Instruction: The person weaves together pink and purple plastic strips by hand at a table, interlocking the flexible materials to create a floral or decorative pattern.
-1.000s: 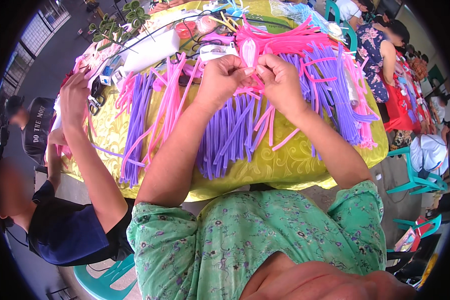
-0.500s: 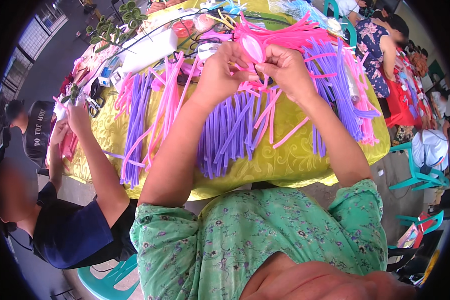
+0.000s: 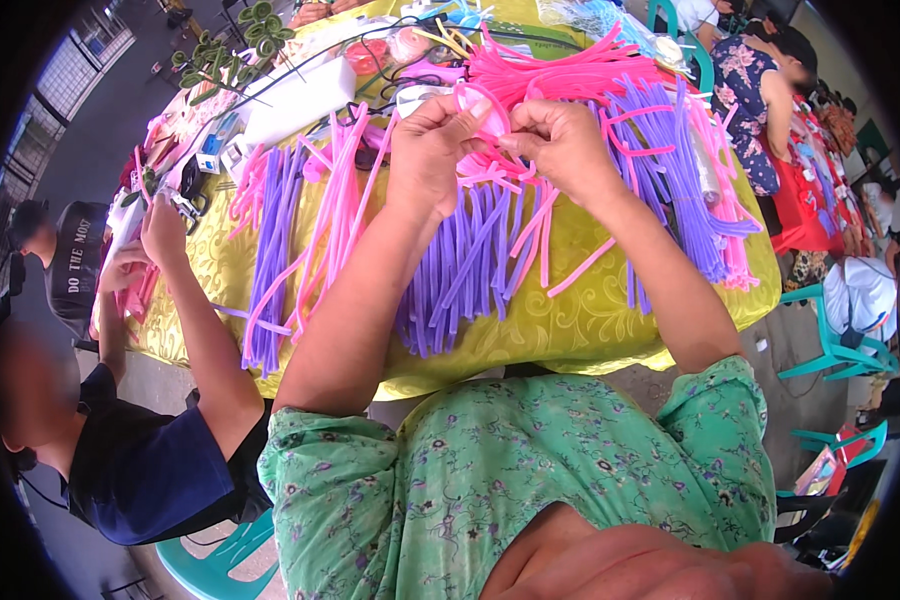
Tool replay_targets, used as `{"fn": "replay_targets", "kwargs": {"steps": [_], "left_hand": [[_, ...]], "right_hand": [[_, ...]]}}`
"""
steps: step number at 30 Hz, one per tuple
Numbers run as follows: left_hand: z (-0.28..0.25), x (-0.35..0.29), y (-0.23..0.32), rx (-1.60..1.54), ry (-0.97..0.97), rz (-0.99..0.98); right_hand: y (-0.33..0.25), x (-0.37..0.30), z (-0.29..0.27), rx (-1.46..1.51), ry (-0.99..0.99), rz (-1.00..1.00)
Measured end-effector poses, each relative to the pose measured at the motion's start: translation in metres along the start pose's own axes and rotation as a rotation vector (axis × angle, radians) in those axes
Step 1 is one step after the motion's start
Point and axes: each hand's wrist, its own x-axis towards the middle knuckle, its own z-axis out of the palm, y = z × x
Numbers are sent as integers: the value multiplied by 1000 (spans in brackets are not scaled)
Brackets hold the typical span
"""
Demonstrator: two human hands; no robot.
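head view: at the upper centre of the frame, a person's left hand (image 3: pixel 427 145) and right hand (image 3: pixel 568 148) both pinch a pink looped piece (image 3: pixel 495 121) between thumb and fingertips. below it, purple fuzzy stems (image 3: pixel 455 270) lie on a yellow tablecloth (image 3: pixel 560 340); bright pink stems (image 3: pixel 580 77) fan out just behind.

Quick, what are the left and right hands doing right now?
Left hand: closed, holding a pink petal-shaped piece.
Right hand: closed, fingertips pinching the same piece near its lower end.
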Motion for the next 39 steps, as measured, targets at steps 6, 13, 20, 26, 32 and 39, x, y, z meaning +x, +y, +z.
{"fn": "replay_targets", "kwargs": {"steps": [6,13,20,26,32,39], "left_hand": [[-5,0,-2,-105,54,-150],[-7,10,-3,344,75,160],[-54,32,-23,795,-149,402],[-77,46,-47,1147,-254,231],[-62,39,-46,1462,-234,153],[-48,27,-29,1515,-188,137]], "right_hand": [[-2,-4,6,50,-16,-104],[4,3,-14,197,-91,135],[12,6,-24,321,-52,139],[21,11,-23,309,-68,178],[41,12,-14,-160,-40,-30],[25,18,3,-763,-155,-140]]}}
